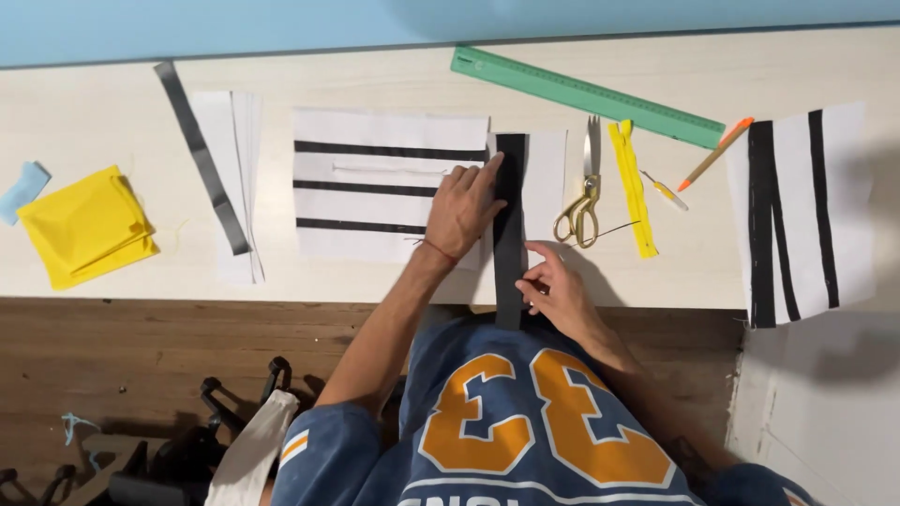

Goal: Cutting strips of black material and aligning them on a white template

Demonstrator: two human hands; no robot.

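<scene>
Hands: left (pixel 461 208) flat, right (pixel 553 286) pinching one black strip (pixel 509 234); one scissors (pixel 581 192).

A single head-worn camera looks almost straight down from above the near edge of a pale table (pixel 112 112). It sits fairly close, taking in the table's far edge, with wooden floor (pixel 112 356) below.
</scene>
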